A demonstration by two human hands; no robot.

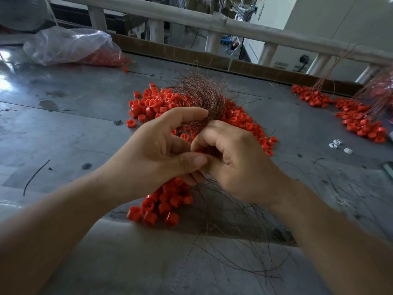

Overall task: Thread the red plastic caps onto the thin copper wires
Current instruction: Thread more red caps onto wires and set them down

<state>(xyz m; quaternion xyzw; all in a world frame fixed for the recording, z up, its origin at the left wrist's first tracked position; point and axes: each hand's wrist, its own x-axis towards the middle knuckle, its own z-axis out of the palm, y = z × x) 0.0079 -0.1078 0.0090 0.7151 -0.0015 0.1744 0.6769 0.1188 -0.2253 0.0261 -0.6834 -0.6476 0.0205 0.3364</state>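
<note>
Fingers (187, 113) of the left hand (153, 150) are curled round a bundle of copper wires (202, 99), which fans upward. A red cap (199, 151), mostly hidden, is pinched by the bent fingers of the right hand (236, 158), close against the left thumb. More caps (168, 201) are heaped beneath both hands among trailing wires; loose caps (153, 105) are spread behind on the grey table (74, 124).

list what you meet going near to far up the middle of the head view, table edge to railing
loose wires → small heap of red caps → left hand and right hand, side by side → copper wire bundle → cardboard strip → railing
</note>
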